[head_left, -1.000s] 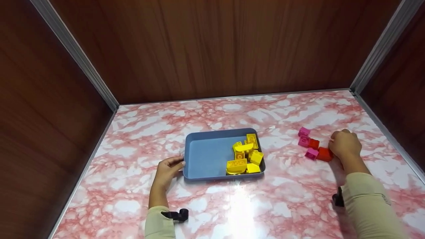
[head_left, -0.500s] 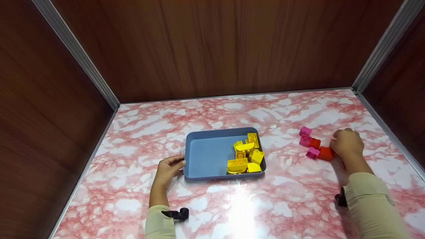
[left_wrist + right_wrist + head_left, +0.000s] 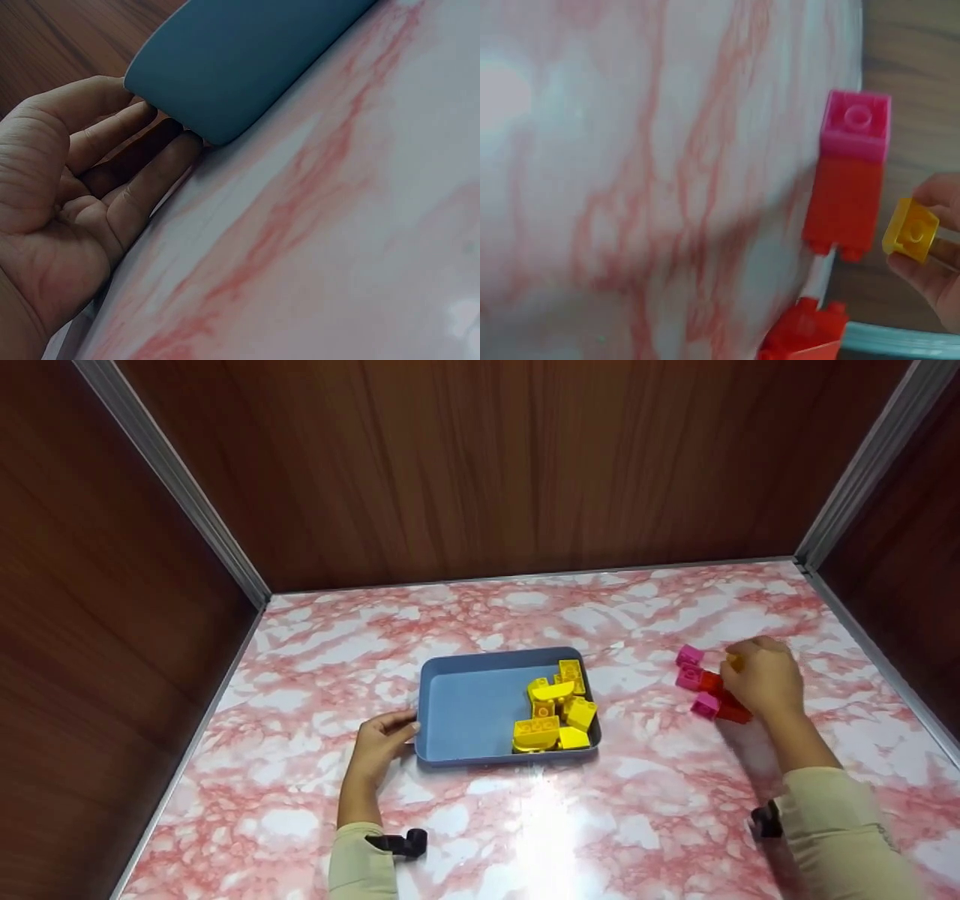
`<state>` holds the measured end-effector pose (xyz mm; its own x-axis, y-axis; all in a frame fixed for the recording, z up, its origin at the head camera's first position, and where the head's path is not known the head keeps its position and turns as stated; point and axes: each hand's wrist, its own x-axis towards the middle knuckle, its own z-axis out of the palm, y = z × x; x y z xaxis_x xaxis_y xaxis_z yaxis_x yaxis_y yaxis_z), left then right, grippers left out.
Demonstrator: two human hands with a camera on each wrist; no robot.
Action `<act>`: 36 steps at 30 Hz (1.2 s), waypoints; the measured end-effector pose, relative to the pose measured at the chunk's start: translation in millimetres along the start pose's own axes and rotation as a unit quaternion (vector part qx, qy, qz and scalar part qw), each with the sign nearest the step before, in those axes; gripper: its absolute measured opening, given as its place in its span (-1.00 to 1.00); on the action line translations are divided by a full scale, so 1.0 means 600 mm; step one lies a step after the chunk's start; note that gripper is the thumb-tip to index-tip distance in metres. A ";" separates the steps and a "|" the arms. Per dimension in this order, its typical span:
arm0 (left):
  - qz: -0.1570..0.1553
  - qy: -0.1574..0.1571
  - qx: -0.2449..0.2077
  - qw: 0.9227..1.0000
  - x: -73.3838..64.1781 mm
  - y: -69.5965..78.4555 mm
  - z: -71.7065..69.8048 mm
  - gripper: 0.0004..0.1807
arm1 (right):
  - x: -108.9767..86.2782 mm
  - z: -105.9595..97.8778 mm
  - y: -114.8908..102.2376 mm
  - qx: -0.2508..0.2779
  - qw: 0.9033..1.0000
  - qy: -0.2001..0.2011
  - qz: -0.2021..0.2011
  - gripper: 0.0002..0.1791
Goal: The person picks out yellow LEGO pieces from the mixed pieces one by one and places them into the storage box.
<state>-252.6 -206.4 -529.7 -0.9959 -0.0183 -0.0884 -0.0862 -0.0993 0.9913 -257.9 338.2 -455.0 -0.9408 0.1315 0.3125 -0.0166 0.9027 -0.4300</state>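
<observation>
In the head view my left hand [image 3: 381, 746] holds the left side of a shallow blue-grey tray [image 3: 429, 690], thumb at the rim. The left wrist view has those fingers [image 3: 169, 157] against the tray's outer wall [image 3: 217, 67]. Yellow toy building bricks [image 3: 536, 731] lie heaped along the tray's right side. My right hand [image 3: 766, 679] pinches a small yellow brick [image 3: 911, 230] between thumb and fingers, raised over the loose bricks. Beneath and beside it lie red bricks [image 3: 733, 712] and pink bricks [image 3: 688, 676]; the hand partly covers the red ones.
A pink brick [image 3: 856, 124] adjoins a red brick [image 3: 844, 202] in the right wrist view, with another red brick [image 3: 806, 334] nearby. Wood-grain panels [image 3: 525, 472] with metal edging enclose the red-and-white marbled table [image 3: 300, 660] at the back and sides.
My right hand has risen and moved left from beside the red bricks, and a yellow brick now shows in its fingers. My left hand and the tray have stayed put.
</observation>
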 end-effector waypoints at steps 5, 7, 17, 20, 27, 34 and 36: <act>0.002 -0.005 0.005 1.000 -0.001 0.002 -0.001 -0.65 | -0.012 0.007 -0.033 0.011 0.995 0.056 -0.083 -0.77; 0.004 -0.008 0.010 1.000 -0.001 0.002 -0.002 -0.64 | -0.017 0.010 -0.046 0.019 0.991 0.069 -0.111 -0.79; 0.002 -0.007 0.005 1.000 0.001 0.001 -0.001 -0.62 | -0.040 0.018 -0.101 0.048 0.975 0.093 -0.198 -0.82; 0.001 -0.007 0.001 1.000 -0.001 0.002 0.000 -0.63 | -0.046 0.025 -0.109 0.056 0.969 0.102 -0.220 -0.80; 0.002 -0.010 -0.004 1.000 -0.001 0.002 -0.001 -0.64 | -0.062 0.040 -0.131 0.090 0.963 0.101 -0.235 -0.77; 0.003 -0.007 0.006 1.000 0.000 0.001 -0.002 -0.63 | -0.082 0.054 -0.166 0.119 0.964 0.079 -0.225 -0.76; 0.003 -0.007 0.011 1.000 0.001 0.000 -0.002 -0.63 | -0.087 0.059 -0.176 0.129 0.962 0.068 -0.233 -0.76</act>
<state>-253.1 -207.5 -529.9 -0.9967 -0.0050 -0.0806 -0.0800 -0.0770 0.9938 -219.1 221.5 -455.9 -0.7583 -0.1942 0.6223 -0.5253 0.7473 -0.4069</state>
